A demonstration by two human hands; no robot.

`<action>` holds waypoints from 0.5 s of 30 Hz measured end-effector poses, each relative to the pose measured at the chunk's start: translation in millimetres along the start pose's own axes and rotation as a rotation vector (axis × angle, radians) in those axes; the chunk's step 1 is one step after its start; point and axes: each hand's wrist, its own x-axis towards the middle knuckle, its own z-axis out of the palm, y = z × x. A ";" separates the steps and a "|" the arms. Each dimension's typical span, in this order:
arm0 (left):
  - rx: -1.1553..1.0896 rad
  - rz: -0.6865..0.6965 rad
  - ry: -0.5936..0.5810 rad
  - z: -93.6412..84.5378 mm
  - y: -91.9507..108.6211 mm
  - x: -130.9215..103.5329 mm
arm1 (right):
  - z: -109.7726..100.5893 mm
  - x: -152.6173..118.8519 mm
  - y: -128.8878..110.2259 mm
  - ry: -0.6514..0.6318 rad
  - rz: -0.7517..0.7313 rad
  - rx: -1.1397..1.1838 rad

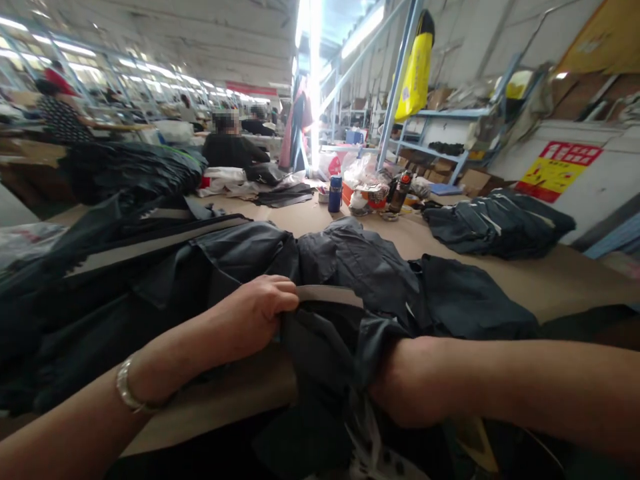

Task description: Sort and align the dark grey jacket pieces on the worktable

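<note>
A dark grey garment [360,273] with a lighter grey band lies spread on the brown table [550,280] in front of me. My left hand [255,313] grips its edge at the grey band, fingers curled over the cloth. My right hand [410,380] is pushed into the bunched dark fabric near the table's front edge; its fingers are hidden by the cloth. A bracelet sits on my left wrist.
A heap of dark garments [100,267] fills the left side. Another folded dark pile [500,220] lies at the right. A blue bottle [335,193], cups and bags stand at the far middle. Seated people work at tables behind. Metal shelving [440,133] rises at the right.
</note>
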 end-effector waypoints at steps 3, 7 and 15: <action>-0.004 0.016 0.120 -2.4 8.4 6.0 | -73.0 0.5 -3.2 -0.211 -0.193 0.009; -0.356 -0.098 0.137 7.4 6.4 11.0 | -105.6 15.6 -0.5 0.244 -0.238 0.345; -0.478 -0.212 0.395 24.5 -34.8 -11.2 | -42.0 22.5 -1.2 -0.184 -0.161 0.226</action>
